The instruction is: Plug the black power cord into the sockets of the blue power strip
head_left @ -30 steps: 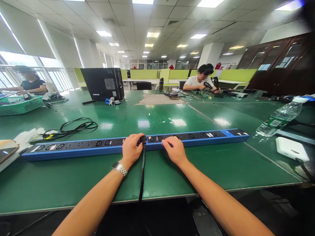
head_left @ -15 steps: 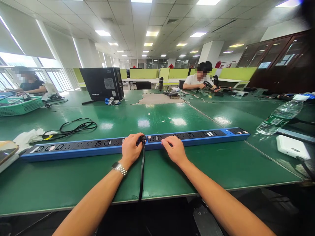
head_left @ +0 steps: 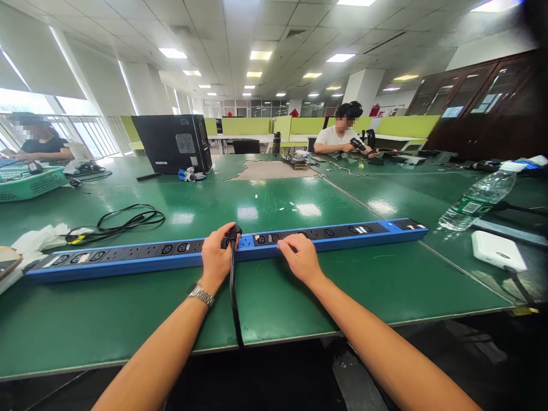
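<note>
A long blue power strip [head_left: 145,264] with black sockets lies across the green table in front of me. My left hand [head_left: 216,251] has its fingers closed round a black power plug [head_left: 232,234], just over the strip, left of a blue section. From the plug a thick black cord [head_left: 233,297] hangs down past the table's front edge. My right hand [head_left: 302,257] is curled over the strip right of the blue section, its thumb at the near side; its other fingertips are hidden.
A coiled black cable [head_left: 124,220] and crumpled white tissue [head_left: 38,242] lie at left. Behind are a black computer case [head_left: 165,145] and a green basket [head_left: 34,185]. A tilted water bottle [head_left: 477,200] and a white box [head_left: 499,251] are at right. Two people sit farther back.
My left hand has shifted left and a little up with the plug, uncovering the blue section of the strip. The right hand stays in place on the strip. The view has shifted slightly.
</note>
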Available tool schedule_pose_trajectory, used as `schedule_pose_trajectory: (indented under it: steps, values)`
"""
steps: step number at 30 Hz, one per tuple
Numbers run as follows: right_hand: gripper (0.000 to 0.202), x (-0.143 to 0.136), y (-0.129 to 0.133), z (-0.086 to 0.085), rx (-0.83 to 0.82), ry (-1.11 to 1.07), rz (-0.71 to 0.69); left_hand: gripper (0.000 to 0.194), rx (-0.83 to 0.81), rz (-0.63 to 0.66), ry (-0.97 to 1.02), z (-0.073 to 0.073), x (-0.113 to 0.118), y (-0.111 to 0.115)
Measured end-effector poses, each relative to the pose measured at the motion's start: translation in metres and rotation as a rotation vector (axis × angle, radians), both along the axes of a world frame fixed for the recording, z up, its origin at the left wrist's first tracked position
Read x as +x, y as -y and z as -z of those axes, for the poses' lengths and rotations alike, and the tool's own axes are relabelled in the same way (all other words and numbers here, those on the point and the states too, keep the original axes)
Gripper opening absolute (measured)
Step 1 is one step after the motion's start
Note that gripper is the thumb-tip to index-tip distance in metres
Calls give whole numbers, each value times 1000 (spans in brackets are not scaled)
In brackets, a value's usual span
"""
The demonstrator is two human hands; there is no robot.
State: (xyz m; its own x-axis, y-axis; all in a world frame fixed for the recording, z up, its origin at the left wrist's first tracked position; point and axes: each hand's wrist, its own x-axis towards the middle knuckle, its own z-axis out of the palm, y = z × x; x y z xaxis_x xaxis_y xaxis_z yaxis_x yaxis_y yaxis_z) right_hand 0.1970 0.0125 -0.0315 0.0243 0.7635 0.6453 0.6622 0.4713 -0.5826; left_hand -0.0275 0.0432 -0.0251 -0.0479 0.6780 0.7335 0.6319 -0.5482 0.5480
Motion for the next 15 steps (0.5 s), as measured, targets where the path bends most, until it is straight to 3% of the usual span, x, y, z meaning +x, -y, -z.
schedule_pose_trajectory:
  steps: [7, 15]
  values:
    - [33, 0, 1, -1, 6, 8, -2, 26, -16, 25, -244, 2, 1, 3]
    - [33, -1, 1, 0, -4, 7, 10, 28, -84, 44, -325, -3, 7, 4]
